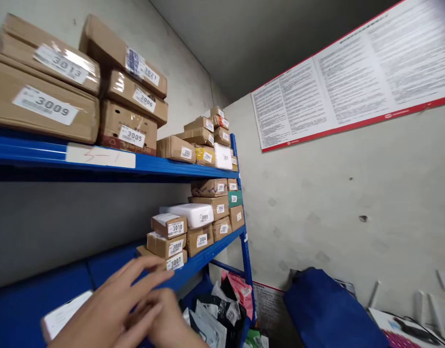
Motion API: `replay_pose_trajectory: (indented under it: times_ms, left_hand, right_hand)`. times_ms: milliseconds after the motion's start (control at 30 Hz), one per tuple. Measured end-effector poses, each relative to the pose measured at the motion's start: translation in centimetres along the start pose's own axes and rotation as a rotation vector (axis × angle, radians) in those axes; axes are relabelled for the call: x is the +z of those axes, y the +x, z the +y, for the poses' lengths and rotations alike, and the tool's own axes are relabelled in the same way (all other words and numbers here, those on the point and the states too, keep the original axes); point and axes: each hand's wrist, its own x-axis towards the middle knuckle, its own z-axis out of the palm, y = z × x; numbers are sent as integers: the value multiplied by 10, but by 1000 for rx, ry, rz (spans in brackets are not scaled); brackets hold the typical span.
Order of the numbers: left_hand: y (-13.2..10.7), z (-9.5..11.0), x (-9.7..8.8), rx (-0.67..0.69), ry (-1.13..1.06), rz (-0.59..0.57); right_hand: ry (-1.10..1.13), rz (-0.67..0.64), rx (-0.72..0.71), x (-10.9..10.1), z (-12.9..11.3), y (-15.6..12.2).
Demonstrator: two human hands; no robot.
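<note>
My left hand (111, 299) reaches up from the bottom edge, its fingers stretched out toward the right and a little blurred. Against it lies my right hand (171, 316), the fingers curled in; the left hand partly hides them, so anything inside cannot be made out. Behind my left hand, a small box with a white label (65, 314) shows on the lower blue shelf (204, 258). Just beyond my fingertips stands a stack of cartons: the one marked 3007 (177, 261) at the bottom, 3009 (166, 245) above it and 3010 (169, 225) on top.
Larger taped cartons (44, 104) line the upper shelf (164, 166). Beneath the lower shelf lie several plastic mailing bags (215, 314). At right are a blue cover (331, 309) and a white table (392, 324). A printed notice board (345, 72) hangs on the wall.
</note>
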Motion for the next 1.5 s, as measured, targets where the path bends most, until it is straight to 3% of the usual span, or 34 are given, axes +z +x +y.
replay_pose_trajectory:
  times_ms: [67,133,167,200,267,367,467,633,800,1033,1133,1233,1333,1500]
  left_hand:
    - [53,17,6,-7,78,-24]
    - [105,32,20,-67,164,-203]
    - [128,37,30,-79,216,-263]
    - [148,40,42,-87,275,-308]
    - [179,40,66,-108,372,-334]
    - [205,31,88,-193,402,-322]
    - [214,22,86,-214,382,-316]
    - [217,16,73,-276,329,-323]
    - [210,24,83,-334,372,-302]
    - [210,29,81,-363,175,-164]
    - [213,31,83,-368,227,-170]
    - [214,31,89,-333,275,-171]
    - [214,27,93,-327,273,-171]
    - [212,25,96,-330,286,-226]
  right_hand:
    - [-95,308,-184,-39,-5,12]
    - [-225,636,-310,-82,-7,32]
    - [-302,732,-331,-101,-5,44]
    - [-380,775,-332,-118,-1,57]
    - [-522,739,-314,-141,11,80]
    - [-669,685,-333,-150,31,99]
    - [-751,707,-332,-145,37,102]
    - [-759,736,-290,-134,25,101]
    - [-730,812,-326,-132,13,97]
    - [-847,844,-434,-163,-5,51]
    - [-894,763,-390,-170,-9,46]
    - [-839,693,-354,-170,-15,46]
    - [-729,711,-381,-176,-27,30]
    - [-786,829,-567,-227,-37,-36]
